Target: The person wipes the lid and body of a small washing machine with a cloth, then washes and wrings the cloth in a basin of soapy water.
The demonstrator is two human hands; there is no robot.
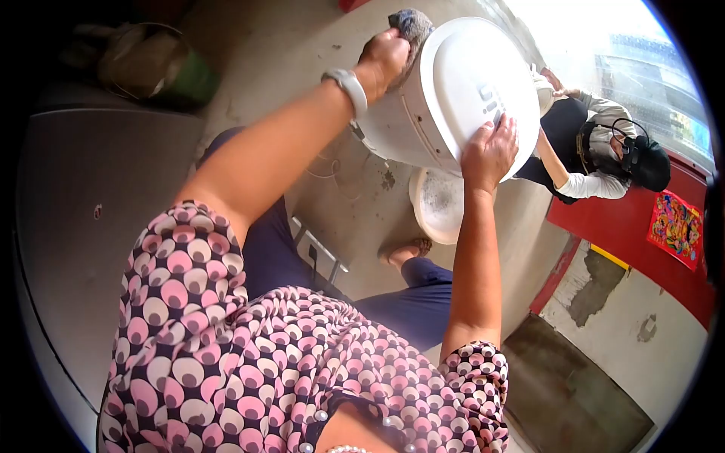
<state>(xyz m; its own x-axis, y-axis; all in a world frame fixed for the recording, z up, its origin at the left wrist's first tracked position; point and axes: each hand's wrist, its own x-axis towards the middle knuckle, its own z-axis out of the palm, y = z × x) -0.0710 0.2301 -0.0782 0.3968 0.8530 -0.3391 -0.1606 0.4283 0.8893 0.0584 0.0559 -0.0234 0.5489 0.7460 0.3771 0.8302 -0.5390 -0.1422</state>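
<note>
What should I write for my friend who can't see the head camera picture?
A person's left hand holds a bunched grey cloth at the edge of a white plastic container, the right hand resting on its oval face. A round white basin and another person are nearby.

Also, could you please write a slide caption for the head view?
Left hand holding a grey cloth beside a white container, right hand resting on its lettered end.

White glare at the window (651,84), dim left side, fisheye-warped edges.

pink circle-print blouse (249,374), pale bangle (350,93), navy trousers (411,311)
</note>
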